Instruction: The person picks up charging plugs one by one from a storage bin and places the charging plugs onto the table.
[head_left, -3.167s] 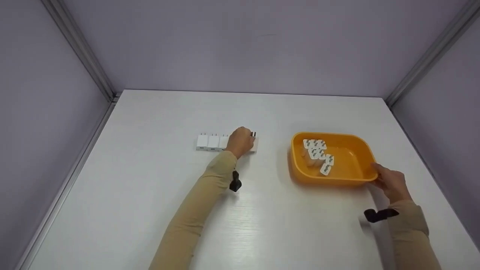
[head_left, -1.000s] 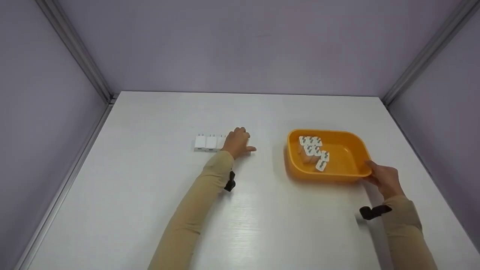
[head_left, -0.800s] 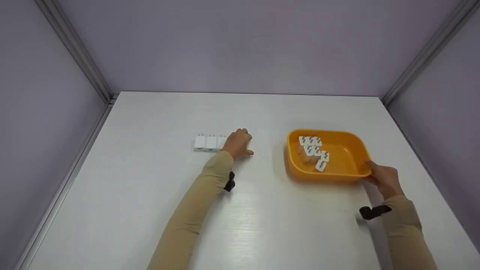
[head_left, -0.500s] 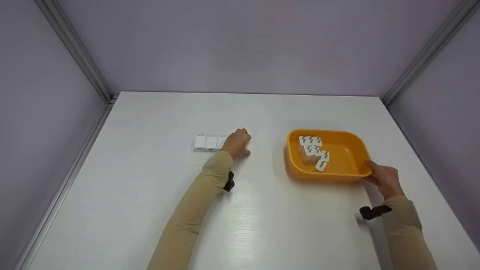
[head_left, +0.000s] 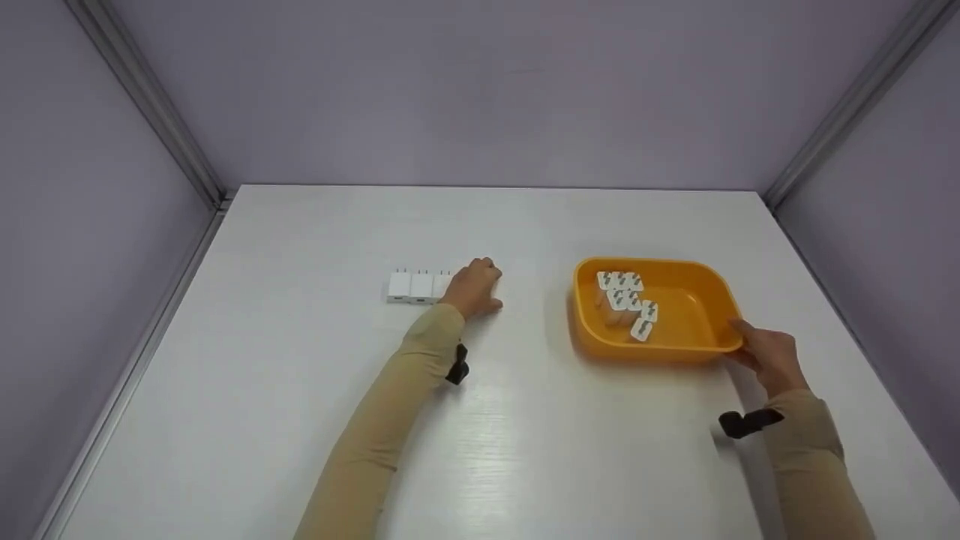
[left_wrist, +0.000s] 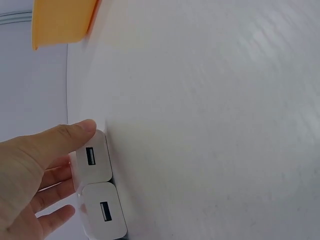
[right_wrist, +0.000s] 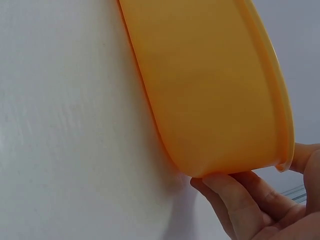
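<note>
A row of white USB wall chargers [head_left: 421, 286] lies on the table, prongs pointing away. My left hand [head_left: 471, 288] covers the row's right end in the head view. Seen from the left wrist, the thumb touches the corner of the end charger [left_wrist: 94, 159], and the other fingers extend loosely along its far side. Its neighbour [left_wrist: 105, 211] sits right against it, USB port facing the camera. My right hand [head_left: 772, 360] grips the near right corner of an orange plastic bin [head_left: 694, 306], thumb over the rim and fingers underneath. Inside stand several more chargers [head_left: 618, 300], prongs up.
The white table [head_left: 300, 375] runs back to a pale wall [head_left: 480, 90]. Side panels with metal posts rise at left and right. A gap of bare table separates the charger row from the bin.
Around 3 seconds ago my left fingers were bunched at the row's end, with dark prongs showing beside them. The thumb stretched out, then drew in against the end. The right hand keeps its grip.
</note>
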